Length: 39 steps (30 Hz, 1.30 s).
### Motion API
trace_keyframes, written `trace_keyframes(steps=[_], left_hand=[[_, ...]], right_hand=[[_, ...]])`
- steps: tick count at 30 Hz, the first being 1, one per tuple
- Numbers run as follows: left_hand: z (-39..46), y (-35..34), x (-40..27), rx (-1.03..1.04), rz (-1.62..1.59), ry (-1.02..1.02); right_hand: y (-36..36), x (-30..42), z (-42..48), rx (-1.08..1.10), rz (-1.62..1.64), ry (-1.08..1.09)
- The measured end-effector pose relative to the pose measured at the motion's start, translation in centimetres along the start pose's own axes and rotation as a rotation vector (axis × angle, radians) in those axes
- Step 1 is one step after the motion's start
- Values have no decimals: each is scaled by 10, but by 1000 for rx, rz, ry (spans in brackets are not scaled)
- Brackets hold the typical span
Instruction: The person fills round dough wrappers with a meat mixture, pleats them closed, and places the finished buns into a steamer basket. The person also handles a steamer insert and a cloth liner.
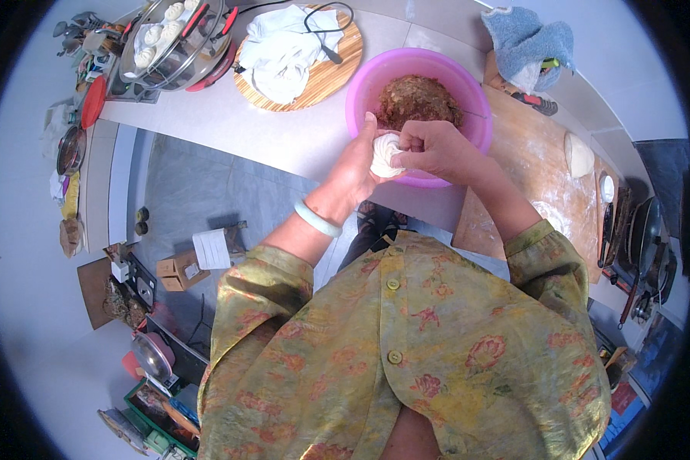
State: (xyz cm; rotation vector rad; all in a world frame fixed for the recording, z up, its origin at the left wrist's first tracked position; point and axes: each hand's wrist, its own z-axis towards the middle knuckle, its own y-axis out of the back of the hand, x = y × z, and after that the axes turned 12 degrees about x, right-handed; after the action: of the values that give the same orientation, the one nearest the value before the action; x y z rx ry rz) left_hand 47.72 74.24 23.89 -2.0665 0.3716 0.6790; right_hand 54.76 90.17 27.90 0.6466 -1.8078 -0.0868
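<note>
A white pleated dough bun (385, 156) rests in my left hand (353, 164), with the fingers cupped under it and the thumb raised beside it. The thumb and fingertips of my right hand (437, 150) pinch the bun's edge on its right side. Its folds swirl toward the middle. Both hands are above the near rim of a pink plastic basin (361, 86). Inside the basin lies a mound of brown minced filling (417, 100), and a thin utensil handle leans on the right wall.
At the back left, a steamer (175, 63) holds several pleated buns (172, 30). A white cloth (287, 52) lies on a round wooden board (345, 72). To the right, a floured wooden board (512, 144) bears a piece of dough (579, 155). Pans (644, 230) stand at the far right.
</note>
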Motion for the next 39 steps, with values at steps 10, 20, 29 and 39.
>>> trace_keyframes(steps=[10, 20, 29, 39], left_hand=[[7, 3, 5, 7, -161, -135], [6, 1, 3, -75, -41, -85], [2, 6, 0, 70, 41, 9], [1, 7, -18, 195, 194, 61]], right_hand=[[-9, 5, -15, -194, 1, 30], [-22, -9, -3, -375, -652, 396], [-3, -3, 1, -249, -659, 420], [4, 6, 3, -229, -657, 489]])
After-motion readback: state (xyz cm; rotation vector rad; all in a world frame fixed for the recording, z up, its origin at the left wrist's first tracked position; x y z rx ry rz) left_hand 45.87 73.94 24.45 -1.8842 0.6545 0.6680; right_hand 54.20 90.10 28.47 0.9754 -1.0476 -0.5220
